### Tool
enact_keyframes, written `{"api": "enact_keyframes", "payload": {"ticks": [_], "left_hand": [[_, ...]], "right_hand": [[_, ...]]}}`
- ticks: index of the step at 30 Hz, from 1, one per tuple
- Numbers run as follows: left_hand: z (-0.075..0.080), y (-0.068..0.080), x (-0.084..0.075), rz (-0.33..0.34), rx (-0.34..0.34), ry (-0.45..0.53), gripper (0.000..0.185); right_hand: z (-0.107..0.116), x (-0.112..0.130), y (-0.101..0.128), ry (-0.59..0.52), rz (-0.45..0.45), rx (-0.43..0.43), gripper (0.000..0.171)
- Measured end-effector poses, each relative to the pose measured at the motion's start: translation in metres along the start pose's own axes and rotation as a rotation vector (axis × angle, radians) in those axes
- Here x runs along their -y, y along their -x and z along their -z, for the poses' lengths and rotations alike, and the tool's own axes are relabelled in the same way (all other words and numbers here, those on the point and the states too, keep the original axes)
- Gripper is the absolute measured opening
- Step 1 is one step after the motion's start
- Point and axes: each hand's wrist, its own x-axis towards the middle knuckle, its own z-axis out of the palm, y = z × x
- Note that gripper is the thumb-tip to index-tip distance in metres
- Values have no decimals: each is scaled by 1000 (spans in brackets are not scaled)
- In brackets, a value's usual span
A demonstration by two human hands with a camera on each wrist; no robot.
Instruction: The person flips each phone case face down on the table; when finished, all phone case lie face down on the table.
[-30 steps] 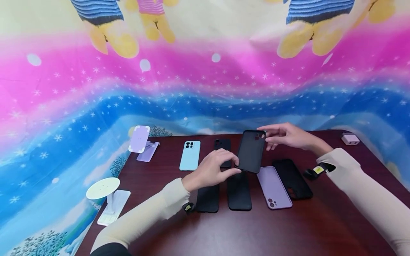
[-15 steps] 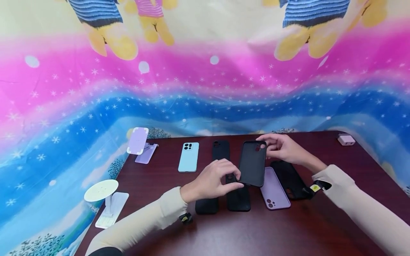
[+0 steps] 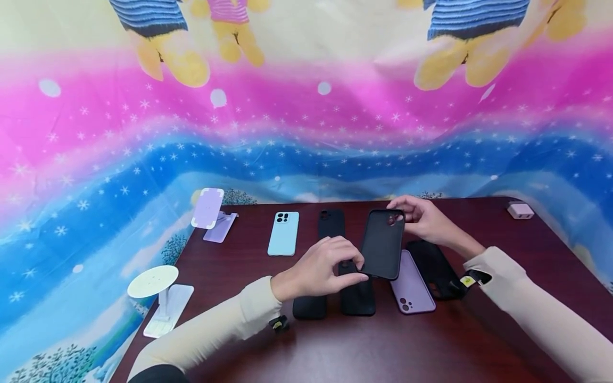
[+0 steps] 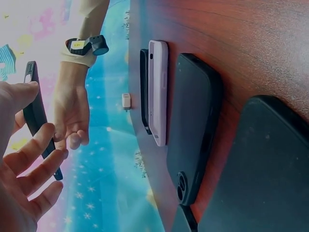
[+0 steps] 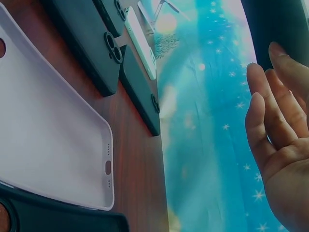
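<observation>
A black phone case point(image 3: 383, 244) is held above the table, its hollow inside and camera cutout facing me. My left hand point(image 3: 323, 266) pinches its lower left corner between thumb and fingers. At the upper right corner, my right hand point(image 3: 426, 218) holds it, with some fingers hidden behind. The left wrist view shows this case point(image 4: 35, 113) nearly edge-on, thumb on one face and fingers on the other. Below it lie a purple phone case point(image 3: 413, 290), open side up, and another black case point(image 3: 433, 266), partly overlapped by the right wrist's strap.
Black phone-shaped pieces point(image 3: 358, 300) lie under and left of my left hand, another point(image 3: 331, 223) behind it. A light-blue phone point(image 3: 283, 234) lies farther left. A purple stand point(image 3: 208, 208) and a white round-topped stand point(image 3: 154, 282) line the left edge; a charger plug point(image 3: 520, 210) sits far right.
The held black case has come down and nearer to me, then shifted slightly right. My right hand lowered along with it; both hands keep their hold.
</observation>
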Motion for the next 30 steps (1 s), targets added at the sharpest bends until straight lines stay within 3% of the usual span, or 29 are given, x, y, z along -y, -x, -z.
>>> {"api": "enact_keyframes", "payload": {"ticks": [9,20,24,30], "left_hand": [[0,-4,-1,-20,-8,1,16],[0,-5,-4,-23,18,5,20],[0,-7,-6,-1,13,4,38],[2,-8,-8,63,9,63,89]], "right_hand": [[1,0,-3,34,11,-32,32],[1,-2,-8,-240,101,89,26],[-1,-1,-8,-267,116,132,29],[-5,-1,-8,-203,65,122,32]]}}
